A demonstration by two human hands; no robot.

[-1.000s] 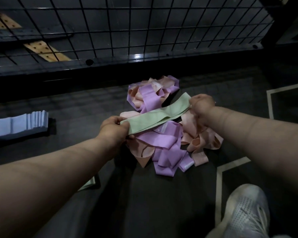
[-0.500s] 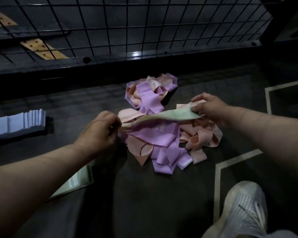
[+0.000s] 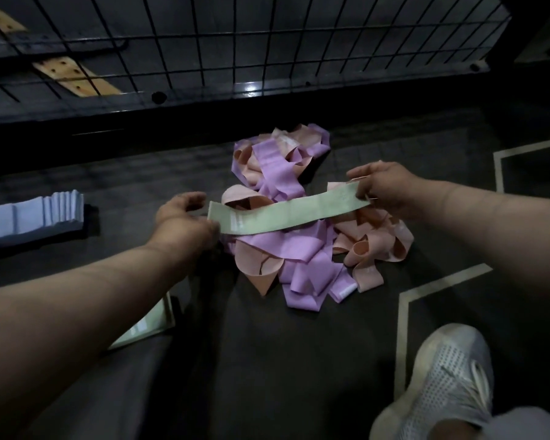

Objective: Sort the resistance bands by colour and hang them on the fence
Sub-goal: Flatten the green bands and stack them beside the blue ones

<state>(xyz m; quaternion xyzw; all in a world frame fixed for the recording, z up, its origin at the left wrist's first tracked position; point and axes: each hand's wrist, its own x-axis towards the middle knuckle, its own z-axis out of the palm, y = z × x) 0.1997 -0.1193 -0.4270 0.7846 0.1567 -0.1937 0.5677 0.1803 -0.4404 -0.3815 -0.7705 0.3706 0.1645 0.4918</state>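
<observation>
Green band (image 3: 286, 214) has turned flat, ends pinched by left hand (image 3: 185, 217) and right hand (image 3: 385, 185); purple-and-peach pile (image 3: 299, 252) unsorted, fence (image 3: 267, 42) bare.

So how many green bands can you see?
2. One green band is held between the left hand and right hand, above the pile. A second green band lies on the floor under the left forearm; more may hide there.

You hold a pale green band (image 3: 286, 214) flat, one end in your left hand (image 3: 185, 217), the other in your right hand (image 3: 381, 185), above a tangled pile of purple and peach bands (image 3: 302, 249) on the floor (image 3: 267, 360). Stacked blue bands (image 3: 32, 214) lie far left, more green bands (image 3: 153, 322) lie under your left forearm, and the wire fence (image 3: 267, 42) stands behind.
</observation>
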